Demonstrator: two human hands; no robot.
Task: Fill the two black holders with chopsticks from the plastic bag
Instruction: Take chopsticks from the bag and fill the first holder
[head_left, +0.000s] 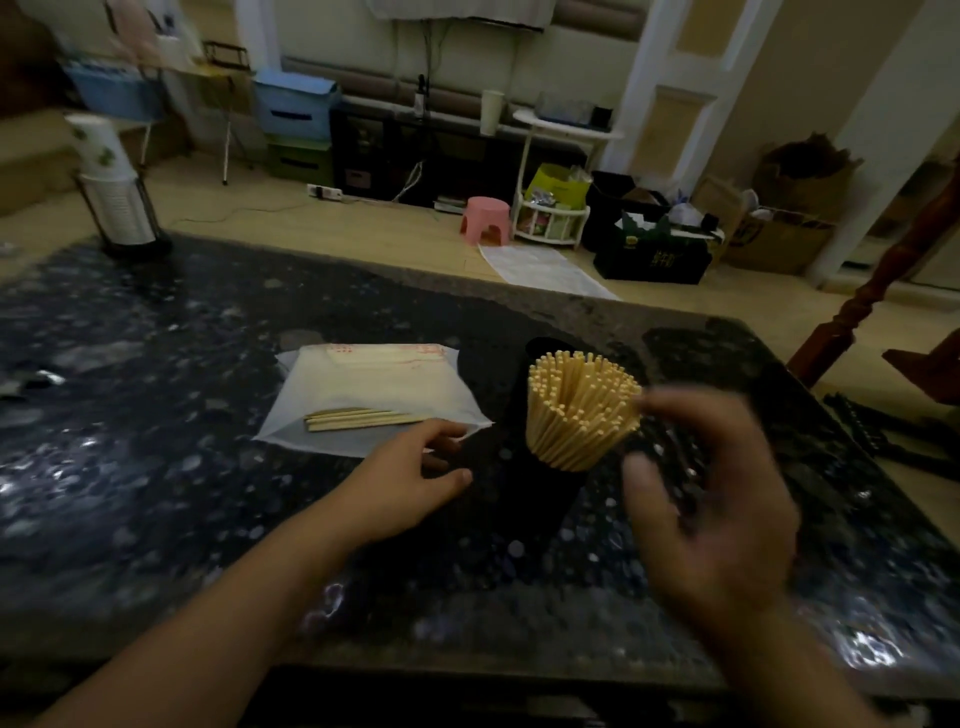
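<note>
A black holder (540, 483) stands near the middle of the dark speckled table (156, 467), packed with upright wooden chopsticks (579, 410). Behind it a second black holder (545, 347) shows only its rim. To the left lies a white plastic bag (374, 387) with a few chopsticks (358, 418) at its near edge. My left hand (410, 478) rests open at the bag's near right corner, fingertips touching the plastic. My right hand (711, 493) is blurred, open, just right of the full holder, holding nothing.
A stack of paper cups in a wire stand (117, 192) sits at the table's far left corner. A black rack (872, 421) lies at the right edge. Beyond the table are a pink stool (485, 218), boxes and a wooden post (883, 291).
</note>
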